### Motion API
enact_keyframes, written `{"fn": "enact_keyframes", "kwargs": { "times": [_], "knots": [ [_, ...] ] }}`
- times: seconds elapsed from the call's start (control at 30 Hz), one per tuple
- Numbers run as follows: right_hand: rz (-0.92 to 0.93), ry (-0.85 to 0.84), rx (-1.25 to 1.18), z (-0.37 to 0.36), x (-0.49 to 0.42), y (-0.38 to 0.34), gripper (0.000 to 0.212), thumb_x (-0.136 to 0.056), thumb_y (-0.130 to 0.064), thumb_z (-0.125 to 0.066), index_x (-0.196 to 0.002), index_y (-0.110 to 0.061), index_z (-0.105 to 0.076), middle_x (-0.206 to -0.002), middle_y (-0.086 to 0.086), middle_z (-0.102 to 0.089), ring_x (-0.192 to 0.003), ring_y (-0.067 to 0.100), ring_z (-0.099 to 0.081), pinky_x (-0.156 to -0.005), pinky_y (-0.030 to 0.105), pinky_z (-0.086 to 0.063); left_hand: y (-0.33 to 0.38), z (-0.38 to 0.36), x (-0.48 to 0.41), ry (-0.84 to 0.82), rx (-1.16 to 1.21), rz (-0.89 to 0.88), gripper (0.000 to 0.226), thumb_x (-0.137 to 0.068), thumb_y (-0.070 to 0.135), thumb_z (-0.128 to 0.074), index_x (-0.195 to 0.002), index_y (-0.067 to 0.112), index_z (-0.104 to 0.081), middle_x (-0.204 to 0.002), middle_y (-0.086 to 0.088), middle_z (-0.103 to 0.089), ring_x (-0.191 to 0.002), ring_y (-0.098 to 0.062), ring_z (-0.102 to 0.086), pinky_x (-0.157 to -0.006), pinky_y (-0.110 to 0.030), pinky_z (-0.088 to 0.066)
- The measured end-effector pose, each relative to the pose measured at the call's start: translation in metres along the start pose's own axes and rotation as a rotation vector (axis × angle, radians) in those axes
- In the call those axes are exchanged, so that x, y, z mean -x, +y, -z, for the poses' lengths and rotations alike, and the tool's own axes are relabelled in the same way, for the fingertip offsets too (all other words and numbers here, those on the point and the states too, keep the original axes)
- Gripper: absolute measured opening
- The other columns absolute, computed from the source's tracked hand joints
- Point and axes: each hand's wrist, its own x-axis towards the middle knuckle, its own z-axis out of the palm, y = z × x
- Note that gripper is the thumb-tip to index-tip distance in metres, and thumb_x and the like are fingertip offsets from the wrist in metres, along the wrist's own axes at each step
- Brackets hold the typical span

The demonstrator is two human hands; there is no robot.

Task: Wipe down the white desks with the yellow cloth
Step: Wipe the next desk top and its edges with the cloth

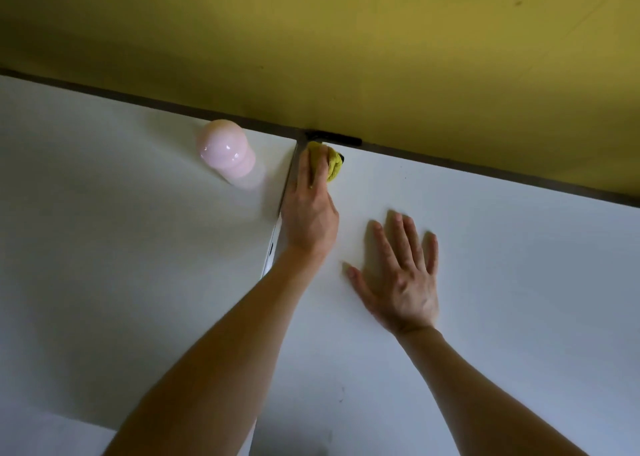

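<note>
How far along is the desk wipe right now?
Done: cannot tell; no wiped patch shows. In hand: the left hand holds the yellow cloth at the far corner of the right desk, by the seam; the right hand rests flat on that desk. Left: probably most of it, a dark mark near its front, and the left desk with the pink object.

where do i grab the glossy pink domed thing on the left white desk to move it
Probably at the waist of the glossy pink domed object, where the big dome narrows to the smaller lobe; the smooth dome alone looks slippery. Come from the near side: the yellow wall stands close behind it.
</note>
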Motion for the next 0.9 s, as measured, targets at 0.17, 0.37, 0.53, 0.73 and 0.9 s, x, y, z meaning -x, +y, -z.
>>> {"fn": "enact_keyframes", "kwargs": {
  "times": [0.17,0.37,0.53,0.73,0.9],
  "knots": [
    [0.006,-0.032,0.002,0.000,0.003,0.000,0.092,-0.104,-0.078,-0.040,-0.175,-0.025,-0.015,-0.183,0.008,-0.003,-0.169,0.027,0.004,-0.133,0.066,-0.010,-0.003,0.025,0.054,-0.157,-0.116,-0.104,0.076,-0.109,0.010,-0.054,-0.175,0.025,-0.020,-0.183,-0.009,-0.010,-0.153,-0.042,-0.043,-0.117,-0.047,-0.050],
    [-0.024,-0.051,-0.011,0.000,-0.002,-0.001,0.092,-0.103,-0.081,-0.040,-0.174,-0.028,-0.017,-0.183,0.007,-0.004,-0.169,0.025,0.004,-0.134,0.064,-0.007,0.006,0.003,-0.009,-0.108,-0.018,-0.019,0.055,-0.118,0.043,-0.029,-0.171,0.031,-0.033,-0.180,-0.010,-0.024,-0.148,-0.037,-0.050,-0.112,-0.050,-0.053],
    [-0.030,-0.076,-0.006,0.000,0.001,-0.002,0.092,-0.102,-0.082,-0.037,-0.175,-0.030,-0.013,-0.183,0.005,0.000,-0.169,0.025,0.007,-0.134,0.064,-0.005,0.003,0.015,0.033,-0.061,-0.014,0.002,0.049,-0.120,0.030,-0.038,-0.168,0.026,-0.042,-0.178,-0.009,-0.031,-0.152,-0.030,-0.045,-0.119,-0.039,-0.046],
    [-0.044,-0.105,-0.015,0.003,-0.004,-0.005,0.092,-0.102,-0.084,-0.031,-0.175,-0.032,-0.007,-0.183,0.004,0.004,-0.169,0.024,0.011,-0.134,0.063,-0.001,0.004,0.007,-0.002,-0.137,0.100,0.238,0.052,-0.118,0.029,-0.039,-0.168,0.015,-0.040,-0.174,-0.011,-0.039,-0.151,-0.035,-0.050,-0.117,-0.045,-0.048],
    [-0.048,-0.093,-0.017,0.002,-0.004,-0.005,0.092,-0.102,-0.084,-0.032,-0.175,-0.031,-0.013,-0.183,0.004,0.001,-0.169,0.023,0.009,-0.135,0.062,0.001,-0.007,0.007,0.020,-0.144,0.057,0.111,0.054,-0.118,0.034,-0.033,-0.170,0.019,-0.036,-0.177,-0.009,-0.033,-0.160,-0.032,-0.040,-0.120,-0.042,-0.047]
  ]
}}
